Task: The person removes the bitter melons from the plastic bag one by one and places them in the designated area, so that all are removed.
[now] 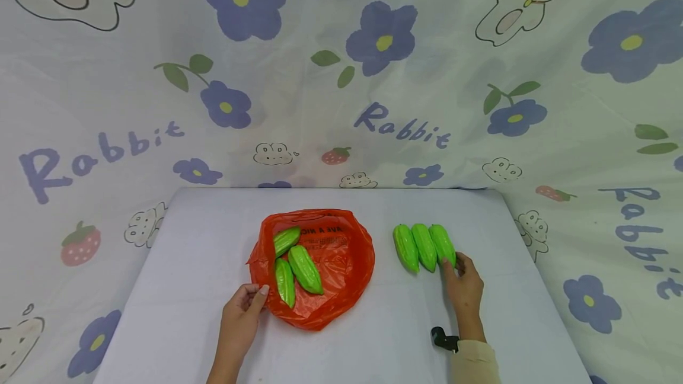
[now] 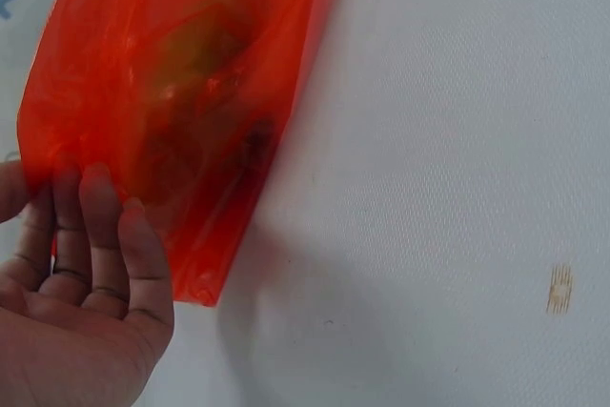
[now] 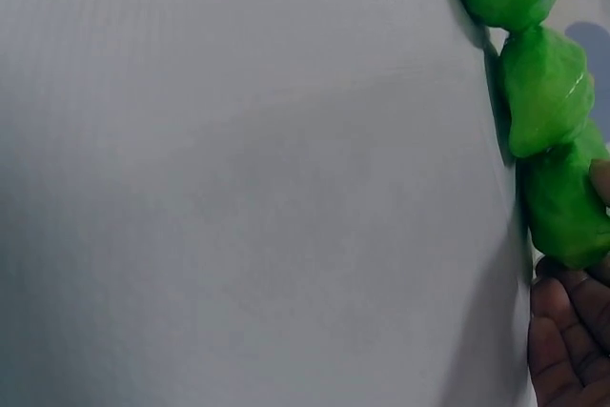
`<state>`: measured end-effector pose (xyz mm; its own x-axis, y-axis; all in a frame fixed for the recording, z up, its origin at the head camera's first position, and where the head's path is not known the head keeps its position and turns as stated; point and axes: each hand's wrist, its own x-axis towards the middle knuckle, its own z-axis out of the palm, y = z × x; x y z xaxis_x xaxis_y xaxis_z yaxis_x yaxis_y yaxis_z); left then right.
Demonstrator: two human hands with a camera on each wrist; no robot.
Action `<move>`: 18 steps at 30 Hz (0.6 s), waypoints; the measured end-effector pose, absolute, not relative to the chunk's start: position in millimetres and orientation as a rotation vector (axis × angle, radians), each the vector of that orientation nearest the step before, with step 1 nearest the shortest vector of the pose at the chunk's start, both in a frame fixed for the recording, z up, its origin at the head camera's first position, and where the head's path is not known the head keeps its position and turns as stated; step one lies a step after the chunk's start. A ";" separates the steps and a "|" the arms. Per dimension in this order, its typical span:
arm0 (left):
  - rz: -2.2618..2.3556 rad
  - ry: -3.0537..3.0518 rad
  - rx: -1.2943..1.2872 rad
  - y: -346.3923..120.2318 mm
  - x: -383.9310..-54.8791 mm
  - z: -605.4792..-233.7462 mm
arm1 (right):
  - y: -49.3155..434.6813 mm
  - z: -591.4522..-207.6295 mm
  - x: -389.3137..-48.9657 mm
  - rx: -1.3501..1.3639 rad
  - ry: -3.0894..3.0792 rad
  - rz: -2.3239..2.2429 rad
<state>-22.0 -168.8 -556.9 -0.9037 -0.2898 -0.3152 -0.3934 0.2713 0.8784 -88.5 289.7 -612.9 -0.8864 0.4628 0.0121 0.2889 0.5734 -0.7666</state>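
A red plastic bag (image 1: 333, 265) lies with its mouth wide, and several green ridged gourds (image 1: 305, 270) show inside, toward its left side. My left hand (image 1: 242, 314) pinches the bag's near left rim between thumb and fingers. From the left wrist view, that hand's fingers (image 2: 105, 226) lie along the outside of the red film. To the right of the bag, three more green gourds stand side by side in a row. Around the near end of the rightmost gourd (image 1: 443, 243), my right hand (image 1: 465, 283) has its thumb on one side and fingers on the other.
Beneath everything is a white table (image 1: 213, 230). A cloth printed with flowers and rabbits (image 1: 299, 93) hangs behind and at both sides. A black wrist camera mount (image 1: 444, 338) sticks out from the right wrist, above a beige sleeve (image 1: 475, 360).
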 end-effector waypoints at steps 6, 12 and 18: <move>1.729 2.430 -0.651 -168.7 -22.3 -557.0 | 290.9 -614.9 -88.4 -0.613 -2.586 1.218; 1.741 2.420 -0.657 -168.6 -22.6 -557.2 | 291.0 -613.9 -87.8 -0.617 -2.579 1.223; 1.739 2.418 -0.658 -168.4 -22.8 -557.5 | 290.7 -614.3 -88.1 -0.618 -2.578 1.215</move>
